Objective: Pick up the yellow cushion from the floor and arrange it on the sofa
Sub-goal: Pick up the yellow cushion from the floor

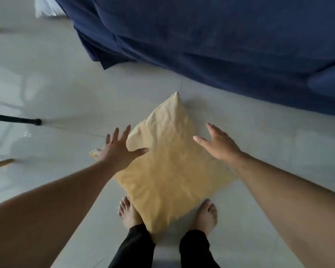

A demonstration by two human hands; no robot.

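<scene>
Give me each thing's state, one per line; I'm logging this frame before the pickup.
Cushion: on the floor, crumpled, corner toward the sofa, not lifted.
Left hand: open, fingers spread, at the cushion's left edge.
Right hand: open, at its right edge, contact unclear.
Sofa: blue cover, no cushion visible on it.

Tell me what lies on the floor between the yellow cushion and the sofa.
Nothing: the head view shows only bare pale floor between the yellow cushion and blue sofa.

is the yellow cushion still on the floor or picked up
On the floor. The yellow cushion lies flat on the tiles between the bare feet; both hands are open, neither gripping it.
</scene>
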